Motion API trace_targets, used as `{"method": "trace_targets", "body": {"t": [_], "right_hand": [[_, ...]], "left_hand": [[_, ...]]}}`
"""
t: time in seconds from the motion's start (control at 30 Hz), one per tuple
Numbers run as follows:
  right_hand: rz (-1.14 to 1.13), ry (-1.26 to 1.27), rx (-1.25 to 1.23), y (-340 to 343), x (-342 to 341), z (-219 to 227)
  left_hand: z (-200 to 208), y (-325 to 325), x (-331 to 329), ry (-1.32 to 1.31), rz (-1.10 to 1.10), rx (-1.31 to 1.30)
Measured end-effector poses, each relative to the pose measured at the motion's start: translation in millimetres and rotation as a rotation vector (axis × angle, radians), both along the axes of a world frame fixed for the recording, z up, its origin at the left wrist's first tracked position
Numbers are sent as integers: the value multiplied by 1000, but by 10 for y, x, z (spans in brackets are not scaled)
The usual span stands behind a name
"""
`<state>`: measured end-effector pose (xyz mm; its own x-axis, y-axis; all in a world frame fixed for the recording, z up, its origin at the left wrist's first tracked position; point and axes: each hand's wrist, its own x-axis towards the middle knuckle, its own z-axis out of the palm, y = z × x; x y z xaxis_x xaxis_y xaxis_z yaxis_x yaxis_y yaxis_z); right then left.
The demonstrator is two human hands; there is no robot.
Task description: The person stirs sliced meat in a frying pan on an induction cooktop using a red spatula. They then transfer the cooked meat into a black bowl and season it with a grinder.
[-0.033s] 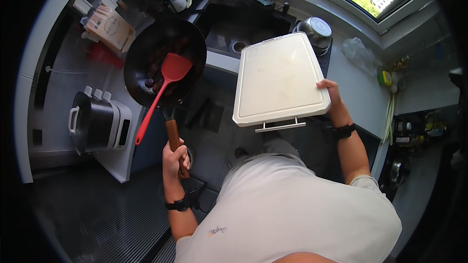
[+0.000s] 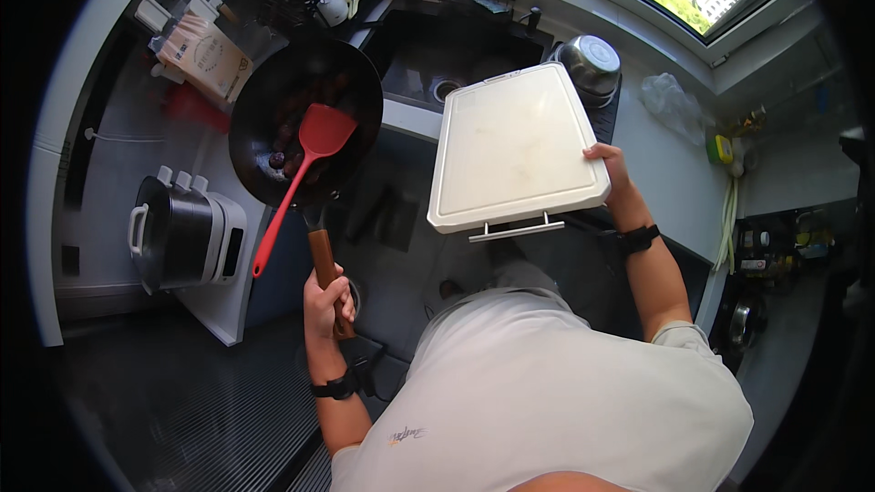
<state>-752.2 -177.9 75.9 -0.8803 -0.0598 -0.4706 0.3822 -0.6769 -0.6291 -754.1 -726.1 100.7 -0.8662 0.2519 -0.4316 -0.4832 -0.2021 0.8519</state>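
My left hand is closed around the wooden handle of a dark wok, which I hold at the left in front of the sink. Inside the wok lie dark reddish food pieces, too dim to name. A red spatula rests with its head in the wok, its handle sticking out over the near rim. My right hand grips the right edge of a white cutting board, thumb on top and fingers hidden underneath. A metal bar handle shows along the board's near edge.
Behind the board is a black sink, with a metal bowl to its right. A plastic bag lies on the right counter. At left stand a paper-wrapped package and a silver-and-white cooker.
The cutting board has shifted slightly left with my right hand. The wok and spatula have moved a little. Both grips stay the same.
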Motion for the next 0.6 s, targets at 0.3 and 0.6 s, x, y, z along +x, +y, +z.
{"method": "trace_targets", "body": {"t": [0.3,0.6], "right_hand": [[32,-67,-67,73,-1826,-721],[-66,-192,-239,136,-2969,-1497]], "left_hand": [[241,660,-285,-14,220,6],[450,1312,-569,-86,354,-10]]}}
